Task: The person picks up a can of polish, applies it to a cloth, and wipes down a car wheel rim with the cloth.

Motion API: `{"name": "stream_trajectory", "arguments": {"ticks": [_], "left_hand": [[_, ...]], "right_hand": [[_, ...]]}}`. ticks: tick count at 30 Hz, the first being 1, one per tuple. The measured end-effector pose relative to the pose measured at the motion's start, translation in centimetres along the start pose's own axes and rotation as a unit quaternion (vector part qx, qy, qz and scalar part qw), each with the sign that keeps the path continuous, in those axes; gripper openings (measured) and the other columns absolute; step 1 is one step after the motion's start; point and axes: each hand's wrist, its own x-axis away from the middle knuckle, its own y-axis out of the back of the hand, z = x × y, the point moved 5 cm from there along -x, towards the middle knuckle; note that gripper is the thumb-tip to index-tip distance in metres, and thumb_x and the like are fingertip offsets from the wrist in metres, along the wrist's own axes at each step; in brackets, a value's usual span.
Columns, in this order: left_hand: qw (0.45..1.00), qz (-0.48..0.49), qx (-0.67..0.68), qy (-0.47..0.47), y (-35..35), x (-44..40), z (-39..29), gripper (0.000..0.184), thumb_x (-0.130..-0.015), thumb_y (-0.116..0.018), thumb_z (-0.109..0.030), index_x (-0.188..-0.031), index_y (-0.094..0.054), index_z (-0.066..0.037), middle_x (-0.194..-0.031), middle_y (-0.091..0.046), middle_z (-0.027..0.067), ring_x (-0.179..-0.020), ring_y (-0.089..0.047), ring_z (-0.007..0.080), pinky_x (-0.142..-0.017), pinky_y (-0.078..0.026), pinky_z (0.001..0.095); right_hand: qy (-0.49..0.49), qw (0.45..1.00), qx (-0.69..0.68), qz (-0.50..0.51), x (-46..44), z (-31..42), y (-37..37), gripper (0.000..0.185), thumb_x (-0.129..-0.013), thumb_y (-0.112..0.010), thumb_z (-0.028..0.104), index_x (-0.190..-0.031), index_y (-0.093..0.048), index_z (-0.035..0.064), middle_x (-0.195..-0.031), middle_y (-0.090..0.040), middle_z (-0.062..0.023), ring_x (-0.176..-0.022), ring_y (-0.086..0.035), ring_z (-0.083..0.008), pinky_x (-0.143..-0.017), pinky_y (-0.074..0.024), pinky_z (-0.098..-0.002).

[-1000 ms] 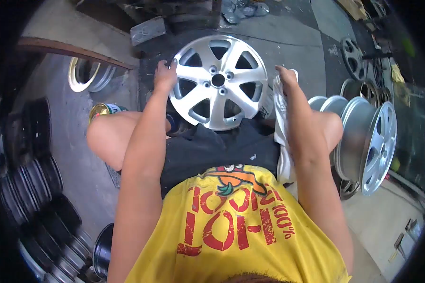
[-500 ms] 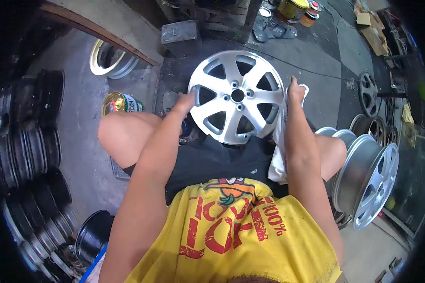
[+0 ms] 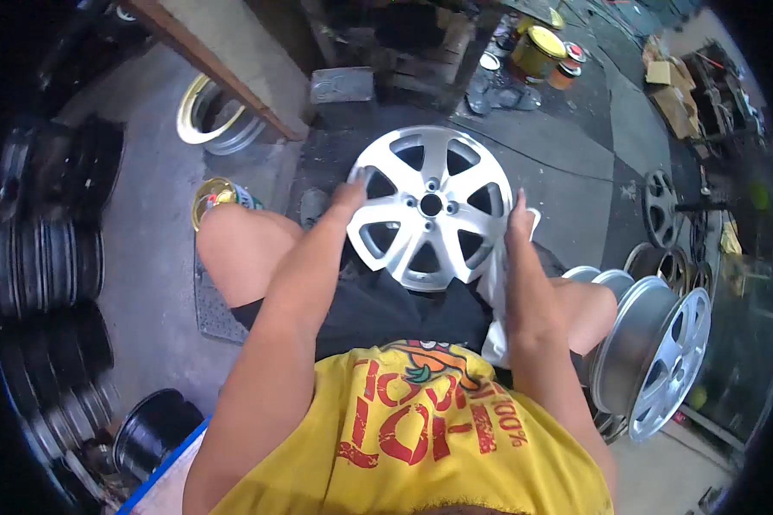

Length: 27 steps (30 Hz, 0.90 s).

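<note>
A silver alloy wheel with broad spokes lies face up between the knees, its lower edge against dark shorts. My left hand grips its left rim, the thumb on the face and the other fingers hidden below. At the right rim is my right hand, thumb pointing up along the edge, fingers out of sight beneath. A white cloth hangs between the right forearm and the wheel, partly covered by that arm.
Silver wheels stand in a row at the right. Dark rims are stacked along the left. A gold-topped can sits by the left knee. Paint cans, a grey block and a cardboard box lie farther off.
The wheel has turned between both hands, and its spokes point differently. The camera view has shifted, showing more paint cans and boxes at the top.
</note>
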Motion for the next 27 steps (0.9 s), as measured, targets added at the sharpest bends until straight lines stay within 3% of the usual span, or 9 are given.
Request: {"name": "stream_trajectory", "arguments": {"ticks": [2,5,7,10,14,17,19,24,27], "left_hand": [[0.998,-0.054,-0.023,-0.037,1.0,-3.4,-1.3,0.079,-0.097,-0.037,-0.060,-0.131,-0.054,0.009,-0.125,-0.060,0.0311,-0.123,-0.055,0.0434,-0.107,-0.040,0.0464],[0.985,-0.059,0.159,-0.007,2.7,-0.8,-6.4,0.076,-0.096,-0.042,-0.058,-0.130,-0.055,0.008,-0.123,-0.061,0.0314,-0.123,-0.055,0.0430,-0.106,-0.039,0.0473],[0.969,-0.127,0.192,-0.091,4.6,2.4,-9.5,0.074,-0.095,-0.047,-0.056,-0.132,-0.053,0.008,-0.128,-0.058,0.0317,-0.127,-0.052,0.0409,-0.108,-0.038,0.0460],[0.970,-0.153,0.175,-0.074,4.1,1.2,-7.8,0.075,-0.094,-0.050,-0.055,-0.136,-0.049,0.007,-0.135,-0.052,0.0320,-0.132,-0.047,0.0403,-0.109,-0.037,0.0437],[0.965,-0.216,0.150,0.003,2.9,-1.0,0.5,0.075,-0.094,-0.051,-0.054,-0.142,-0.043,0.004,-0.139,-0.049,0.0307,-0.134,-0.046,0.0396,-0.108,-0.038,0.0423],[0.975,0.076,0.187,0.096,0.5,1.9,4.2,0.082,-0.094,-0.044,-0.062,-0.148,-0.035,-0.001,-0.147,-0.042,0.0269,-0.138,-0.040,0.0384,-0.111,-0.033,0.0467],[0.974,0.087,0.132,0.162,1.0,7.6,1.1,0.083,-0.095,-0.042,-0.059,-0.142,-0.041,0.009,-0.143,-0.048,0.0280,-0.135,-0.046,0.0371,-0.111,-0.037,0.0406],[0.993,0.020,0.057,0.103,-0.2,3.1,2.0,0.083,-0.095,-0.038,-0.062,-0.138,-0.046,0.009,-0.143,-0.044,0.0334,-0.137,-0.041,0.0442,-0.113,-0.034,0.0449],[0.999,-0.044,-0.013,-0.001,2.0,-0.7,-0.8,0.075,-0.097,-0.040,-0.058,-0.135,-0.051,0.006,-0.138,-0.050,0.0326,-0.131,-0.047,0.0456,-0.111,-0.035,0.0482]], "right_hand": [[-0.126,0.977,-0.160,0.060,3.9,-1.7,1.6,0.097,-0.089,-0.055,0.065,-0.117,-0.051,-0.0279,-0.116,-0.062,-0.0329,-0.106,-0.062,-0.0344,-0.095,-0.0459,-0.0401],[-0.153,0.967,-0.195,0.056,2.9,-6.9,1.7,0.091,-0.089,-0.057,0.064,-0.131,-0.048,-0.0161,-0.120,-0.062,-0.0212,-0.103,-0.061,-0.0302,-0.095,-0.0464,-0.0403],[-0.156,0.958,-0.242,0.017,2.0,-4.6,3.0,0.090,-0.089,-0.056,0.064,-0.125,-0.051,-0.0187,-0.119,-0.061,-0.0235,-0.104,-0.060,-0.0287,-0.095,-0.0459,-0.0391],[-0.159,0.932,-0.324,0.020,-0.7,-2.9,1.9,0.087,-0.089,-0.056,0.063,-0.112,-0.058,-0.0204,-0.110,-0.063,-0.0242,-0.097,-0.060,-0.0273,-0.090,-0.0474,-0.0393],[-0.116,0.964,-0.235,-0.038,-1.9,-0.5,0.3,0.087,-0.086,-0.058,0.067,-0.101,-0.062,-0.0191,-0.096,-0.067,-0.0223,-0.083,-0.062,-0.0313,-0.082,-0.0499,-0.0407],[-0.096,0.987,-0.127,0.017,-2.5,0.8,-1.1,0.097,-0.084,-0.054,0.072,-0.111,-0.060,-0.0201,-0.113,-0.064,-0.0326,-0.106,-0.062,-0.0389,-0.095,-0.0454,-0.0430],[-0.072,0.994,-0.073,0.030,-2.8,1.3,-1.8,0.098,-0.084,-0.053,0.073,-0.112,-0.060,-0.0204,-0.116,-0.063,-0.0337,-0.109,-0.061,-0.0395,-0.096,-0.0445,-0.0430],[-0.007,0.999,0.022,0.028,-2.1,1.2,-2.3,0.102,-0.083,-0.053,0.075,-0.114,-0.058,-0.0222,-0.119,-0.061,-0.0358,-0.112,-0.060,-0.0409,-0.099,-0.0431,-0.0430],[-0.122,0.977,-0.153,0.082,1.9,-2.8,-0.9,0.106,-0.083,-0.053,0.076,-0.117,-0.054,-0.0243,-0.120,-0.061,-0.0322,-0.110,-0.060,-0.0354,-0.098,-0.0440,-0.0412]]}}
